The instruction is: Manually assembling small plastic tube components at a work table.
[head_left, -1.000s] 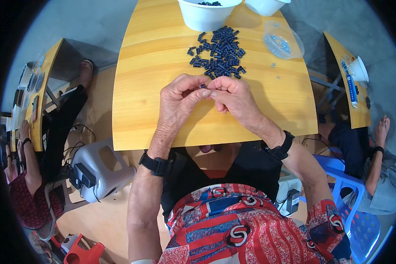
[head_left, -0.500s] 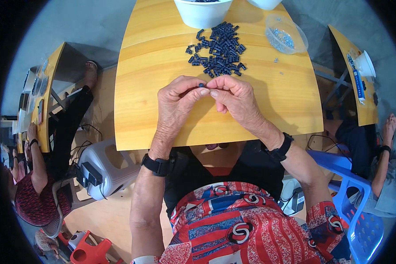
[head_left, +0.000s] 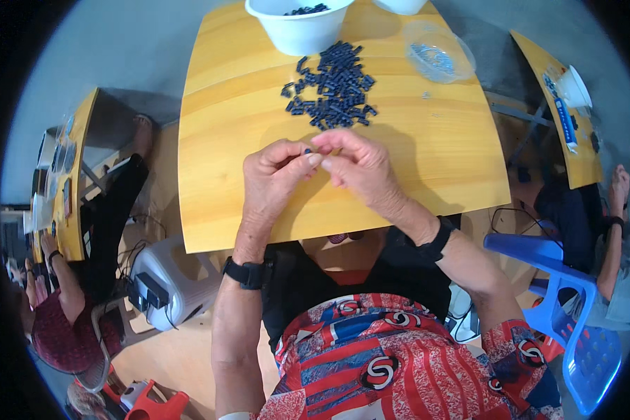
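Pile: many short dark pieces [head_left: 336, 87] lie heaped on the yellow wooden counter [head_left: 224, 147], some loose along the heap's left edge.
Left hand: on the wearer's side of the pile, the left hand [head_left: 267, 178] has its grip closed, thumb and forefinger pinching one small dark part [head_left: 307, 151].
Right hand: also nearer the wearer than the pile, the right hand [head_left: 367, 171] has thumb and forefinger slightly apart beside the part; I cannot tell whether its grip has hold of anything.
In the way: fingertips cover most of the pinched part.
White tub: the large white tub [head_left: 299, 35] stands just beyond the pile, with more dark pieces [head_left: 308, 10] inside.
Second tub: another white tub [head_left: 401, 5], cut by the upper border, is beyond the pile to its right.
Clear tub: right of the pile, a clear plastic tub [head_left: 463, 64] holds small silvery bits [head_left: 432, 59]; a few strays [head_left: 427, 95] lie between it and the wearer.
Far left of the pile: a side counter [head_left: 75, 213], with a co-worker [head_left: 70, 329] seated at it.
Far right of the pile: another side counter [head_left: 574, 164] carrying a white bowl [head_left: 575, 87] and a blue box [head_left: 565, 124].
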Motion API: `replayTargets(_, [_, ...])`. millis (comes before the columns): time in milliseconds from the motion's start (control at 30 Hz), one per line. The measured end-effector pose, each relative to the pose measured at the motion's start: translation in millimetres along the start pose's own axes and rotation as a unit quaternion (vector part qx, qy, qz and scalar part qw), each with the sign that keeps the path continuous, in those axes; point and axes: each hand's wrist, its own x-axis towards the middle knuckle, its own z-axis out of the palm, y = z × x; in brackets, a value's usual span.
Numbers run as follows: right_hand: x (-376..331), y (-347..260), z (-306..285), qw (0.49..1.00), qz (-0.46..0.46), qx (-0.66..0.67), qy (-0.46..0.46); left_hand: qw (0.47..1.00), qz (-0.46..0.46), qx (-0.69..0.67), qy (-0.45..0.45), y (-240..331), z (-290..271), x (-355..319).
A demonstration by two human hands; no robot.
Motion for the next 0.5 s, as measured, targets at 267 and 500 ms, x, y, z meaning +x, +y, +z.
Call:
replayTargets(267, [-1.0, 5.9, 5.7, 0.966, -0.189, -0.177, 0.021, 0.998, 0.030, -0.039, -0.031, -1.9, -8.8, 1.7])
replayTargets(500, [-2.4, 6.3, 5.9, 0.951, -0.247, -0.174, 0.058, 0.998, 0.028, -0.039, -0.048, -2.1, -8.7, 1.9])
